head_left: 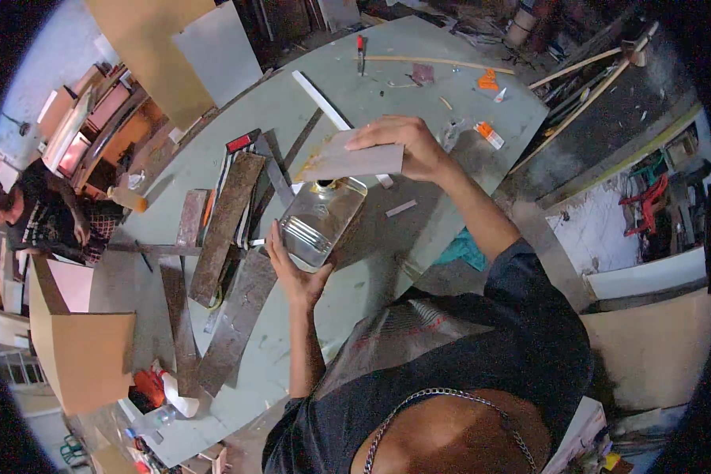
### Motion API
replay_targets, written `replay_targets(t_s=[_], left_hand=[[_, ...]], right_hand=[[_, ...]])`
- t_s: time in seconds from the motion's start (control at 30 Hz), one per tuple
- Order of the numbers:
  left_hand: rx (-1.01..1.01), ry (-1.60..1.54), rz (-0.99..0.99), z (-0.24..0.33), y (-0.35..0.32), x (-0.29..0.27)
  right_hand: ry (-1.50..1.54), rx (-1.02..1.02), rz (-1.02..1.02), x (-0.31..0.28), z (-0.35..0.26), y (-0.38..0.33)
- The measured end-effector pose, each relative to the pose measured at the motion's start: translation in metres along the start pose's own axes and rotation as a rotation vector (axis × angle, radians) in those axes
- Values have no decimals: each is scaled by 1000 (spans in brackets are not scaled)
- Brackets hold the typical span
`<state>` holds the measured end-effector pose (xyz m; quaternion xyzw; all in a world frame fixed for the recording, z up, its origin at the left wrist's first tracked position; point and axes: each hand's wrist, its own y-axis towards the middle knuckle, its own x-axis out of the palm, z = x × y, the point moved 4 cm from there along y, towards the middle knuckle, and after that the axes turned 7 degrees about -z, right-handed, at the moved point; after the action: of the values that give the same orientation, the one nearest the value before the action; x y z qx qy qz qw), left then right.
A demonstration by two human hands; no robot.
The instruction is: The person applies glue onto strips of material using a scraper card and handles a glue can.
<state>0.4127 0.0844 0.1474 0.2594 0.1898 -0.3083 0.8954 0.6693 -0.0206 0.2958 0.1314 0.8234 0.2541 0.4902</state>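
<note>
A flat, see-through bottle [321,225] with ribbed sides rests against the fingers and thumb of my left hand [296,272]. Its dark neck points away from me, and the bottle looks tilted. Right by that neck, my right hand [411,146] grips a thin grey-brown board piece [363,163] along its far edge. Yellowish smears show on the board's left end. I cannot tell whether the bottle's mouth touches the board.
On the greenish table [276,347], brown strips [227,229] pile up at left. A white strip [321,99] lies beyond my hands. Farther off are a red-handled tool [361,55] and an orange-and-white tube [488,134]. Another person [47,209] sits at far left.
</note>
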Motion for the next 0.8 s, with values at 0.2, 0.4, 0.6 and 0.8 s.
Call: replay_targets(t_s=[0.2, 0.4, 0.6, 0.8], left_hand=[[48, 21, 25, -2, -1, 0], [57, 34, 11, -1, 1, 1], [63, 16, 13, -2, 0, 1], [53, -8, 8, 0, -2, -2]], right_hand=[[-145, 21, -57, 18, 9, -31], [-344, 60, -37, 28, 18, -64], [-476, 68, -87, 13, 22, -64], [-486, 114, -2, -20, 11, -43]])
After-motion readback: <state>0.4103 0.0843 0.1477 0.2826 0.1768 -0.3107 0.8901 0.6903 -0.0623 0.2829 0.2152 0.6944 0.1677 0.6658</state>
